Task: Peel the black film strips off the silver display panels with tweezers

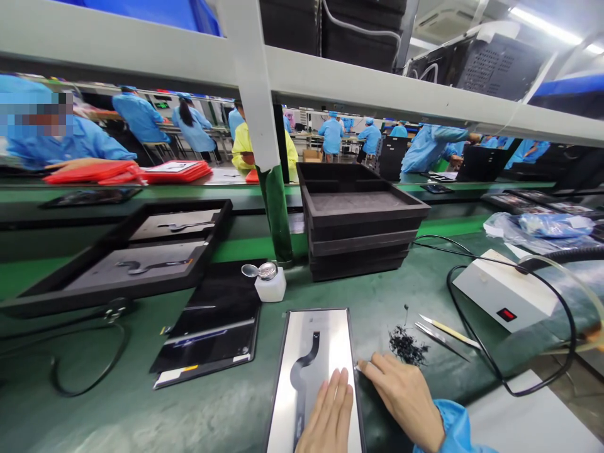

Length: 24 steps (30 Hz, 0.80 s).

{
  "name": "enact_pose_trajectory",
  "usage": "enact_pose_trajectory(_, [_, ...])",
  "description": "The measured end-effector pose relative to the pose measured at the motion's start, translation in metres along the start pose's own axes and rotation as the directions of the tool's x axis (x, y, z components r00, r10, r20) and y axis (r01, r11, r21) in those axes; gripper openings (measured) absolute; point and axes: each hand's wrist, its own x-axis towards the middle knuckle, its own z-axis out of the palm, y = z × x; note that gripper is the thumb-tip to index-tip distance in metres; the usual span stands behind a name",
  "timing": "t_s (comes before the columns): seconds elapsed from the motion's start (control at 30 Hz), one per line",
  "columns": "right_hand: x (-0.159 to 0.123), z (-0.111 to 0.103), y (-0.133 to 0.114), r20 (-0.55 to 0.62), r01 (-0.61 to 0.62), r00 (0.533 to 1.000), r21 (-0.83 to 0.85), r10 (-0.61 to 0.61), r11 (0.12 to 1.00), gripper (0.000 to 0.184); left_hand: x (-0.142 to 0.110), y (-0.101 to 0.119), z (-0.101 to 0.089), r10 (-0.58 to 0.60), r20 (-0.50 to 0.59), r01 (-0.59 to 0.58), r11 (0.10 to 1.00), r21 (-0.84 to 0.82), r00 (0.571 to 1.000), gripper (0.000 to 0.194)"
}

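Observation:
A display panel with a silvery back lies on the green bench in front of me. A dark flex cable runs along its back. My left hand rests flat on the panel's lower part, fingers stretched out, covering some of it. At the panel's right edge is my right hand, with thumb and forefinger closed together. What sits between those fingertips is too small to make out. Just beyond that hand lie a heap of thin black scraps and two pairs of tweezers, one metal and one yellowish.
Dark glossy panels lie at left beside a white pump bottle. A black tray holds more panels; stacked black trays stand behind. At right are a white control box and a looping black cable. Co-workers sit beyond.

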Motion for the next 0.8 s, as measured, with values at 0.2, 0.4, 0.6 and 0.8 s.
enact_pose_trajectory(0.2, [0.0017,0.0008,0.0009,-0.008,0.026,1.000,-0.004,-0.026,1.000,0.028,-0.0011,-0.0054,-0.0026,0.029,0.027,-0.028,0.999,-0.022,0.999,0.046])
enact_pose_trajectory(0.4, [0.0013,0.0022,0.0006,-0.012,0.025,1.000,-0.009,-0.025,1.000,0.035,-0.0014,-0.0080,-0.0028,0.002,0.005,-0.002,0.999,-0.055,1.000,0.044])
enact_pose_trajectory(0.6, [0.0003,0.0012,-0.0009,-0.007,0.021,1.000,-0.033,-0.022,0.999,0.028,-0.0021,-0.0020,0.0019,-0.023,0.001,0.023,0.998,-0.065,1.000,0.049])
enact_pose_trajectory(0.8, [0.0007,0.0011,0.0003,-0.010,0.020,1.000,-0.036,-0.020,0.999,0.026,-0.0015,-0.0014,0.0007,-0.027,0.010,0.027,0.998,-0.052,1.000,0.051])
